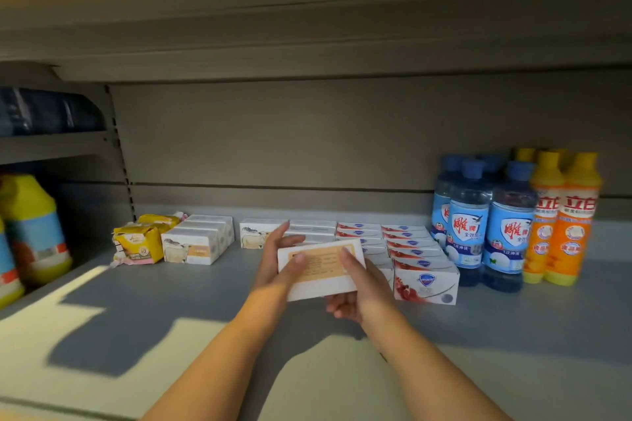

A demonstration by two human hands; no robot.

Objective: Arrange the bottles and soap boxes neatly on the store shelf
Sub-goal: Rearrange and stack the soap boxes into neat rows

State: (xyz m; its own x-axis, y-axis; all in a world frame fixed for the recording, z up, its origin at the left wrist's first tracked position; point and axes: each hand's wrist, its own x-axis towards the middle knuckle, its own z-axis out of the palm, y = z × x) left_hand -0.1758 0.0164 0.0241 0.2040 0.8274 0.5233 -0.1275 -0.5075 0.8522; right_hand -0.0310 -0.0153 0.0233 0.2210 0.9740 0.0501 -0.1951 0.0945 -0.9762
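A grey store shelf (171, 301) is seen from the front and slightly above. At its right end, blue-capped bottles (468, 225) are stood upright in a cluster, with orange bottles (564, 225) just beside them on the far right. Red-and-white soap boxes (424, 280) are stacked in rows left of the blue-capped bottles. White soap boxes (195, 246) and yellow packets (140, 243) are set further left. A white soap box with a tan label (318, 270) is held above the shelf by 2 hands: the left hand (277, 260) is curled round its left end, the right hand (359, 284) round its right end, thumbs on the label.
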